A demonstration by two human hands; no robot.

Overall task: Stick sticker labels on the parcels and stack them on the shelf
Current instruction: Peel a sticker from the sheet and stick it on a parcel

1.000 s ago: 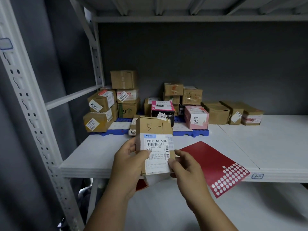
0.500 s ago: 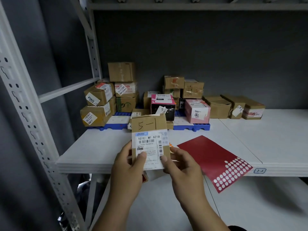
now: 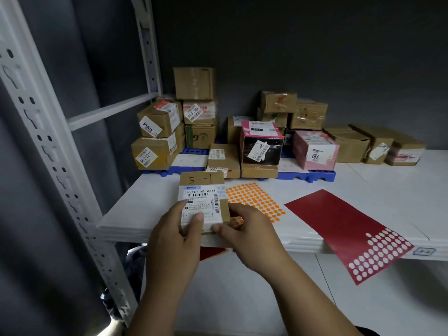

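A small brown cardboard parcel [image 3: 202,187] marked "5-1", with a white shipping label on its face, sits low at the front edge of the white shelf [image 3: 388,195]. My left hand [image 3: 177,236] grips its left and lower side, thumb on the label. My right hand [image 3: 247,226] holds its right lower corner, thumb at the bottom edge. An orange dot sticker sheet [image 3: 254,200] lies on the shelf just right of the parcel, partly under my right hand. A red sticker sheet [image 3: 349,229] with white dots lies further right, overhanging the shelf edge.
Several stacked parcels [image 3: 196,110] stand on a blue pallet [image 3: 308,175] at the back of the shelf, with more brown boxes [image 3: 373,146] to the right. A white perforated upright [image 3: 55,151] stands on the left. A lower shelf [image 3: 315,299] lies beneath.
Both hands have lowered the parcel from upright in the air down to the shelf's front edge, uncovering the orange sticker sheet behind it. The view has tilted downward.
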